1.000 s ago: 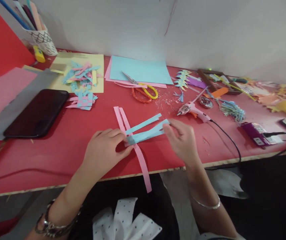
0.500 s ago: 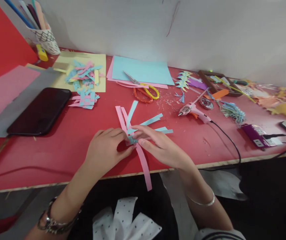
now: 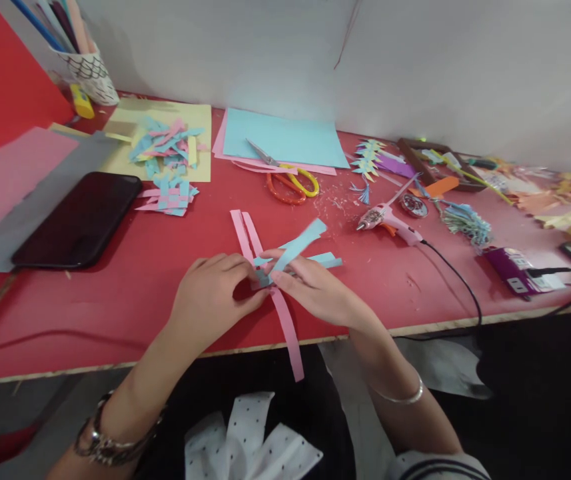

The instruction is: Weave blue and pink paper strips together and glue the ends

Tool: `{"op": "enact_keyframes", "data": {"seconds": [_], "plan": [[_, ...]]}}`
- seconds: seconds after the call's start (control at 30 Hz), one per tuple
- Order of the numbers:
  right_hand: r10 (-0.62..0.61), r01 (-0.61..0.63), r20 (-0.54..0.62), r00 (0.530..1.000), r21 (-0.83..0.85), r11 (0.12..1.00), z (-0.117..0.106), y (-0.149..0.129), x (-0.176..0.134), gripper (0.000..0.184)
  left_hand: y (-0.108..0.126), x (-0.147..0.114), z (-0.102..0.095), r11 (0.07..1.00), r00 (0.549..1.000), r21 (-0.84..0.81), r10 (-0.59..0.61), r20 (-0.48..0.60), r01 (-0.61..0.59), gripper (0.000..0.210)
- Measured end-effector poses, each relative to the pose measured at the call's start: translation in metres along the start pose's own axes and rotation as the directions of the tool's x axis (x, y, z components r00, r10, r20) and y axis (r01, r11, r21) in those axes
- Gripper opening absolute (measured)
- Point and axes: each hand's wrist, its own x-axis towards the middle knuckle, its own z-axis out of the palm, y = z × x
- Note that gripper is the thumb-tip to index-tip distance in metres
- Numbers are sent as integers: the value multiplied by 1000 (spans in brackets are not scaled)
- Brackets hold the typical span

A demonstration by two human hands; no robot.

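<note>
**Blue strips (image 3: 301, 245) pinched where they meet pink strips (image 3: 288, 333)**

Mid-worktop (image 3: 115, 300), near the front edge, the paper sits between two busy hands. The left hand (image 3: 215, 287) has its thumb and fingers clamped on the left side of the crossing, seemingly to stop the layers slipping. The right hand (image 3: 318, 290) comes in from the right, thumb and fingertips closed on one raised blue strip – that grip looks meant to steer the one strip apart from its neighbours. The fingers hide exactly how the layers pass.

Other blue ends fan out to the right; pink ends point far, and one pink tail hangs over the near edge, probably just too long for the spot.

Beyond, the scissors (image 3: 280, 166) lie partly on the blue sheet (image 3: 285, 137) – within easy reach, I'd say. The glue gun (image 3: 392, 221) rests to the right, its cord trailing clear of the paper.
</note>
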Motion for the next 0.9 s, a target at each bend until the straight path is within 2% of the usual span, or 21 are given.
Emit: {"op": "enact_keyframes", "data": {"seconds": [0.1,0.37,0.47,0.6,0.73,0.8,0.9], "plan": [[47,-46,-30,998,30,998,2,2,3,25,1,1,-1,1000,1000,15,-12,14,12,23],[-33,35,-25,999,79,996,4,2,-1,29,0,-1,1,1000,1000,18,0,-10,0,26],[-24,24,1,1000,72,997,3,-4,0,26,-1,-1,2,999,1000,42,-1,-6,1,28],[-32,32,27,999,-3,999,2,-6,1,32,-2,0,3,1000,1000,-4,-28,-6,28,25],[-153,156,52,987,-77,985,-2,0,-2,40,-2,1,2,997,999,-51,-52,-1,52,26],[-226,238,82,971,-189,953,-5,3,-6,41,-3,1,2,996,998,-68,-59,-4,58,26],[-266,302,145,953,-389,870,-11,6,-14,38,-4,0,3,995,998,-92,-51,-26,48,27]]}}
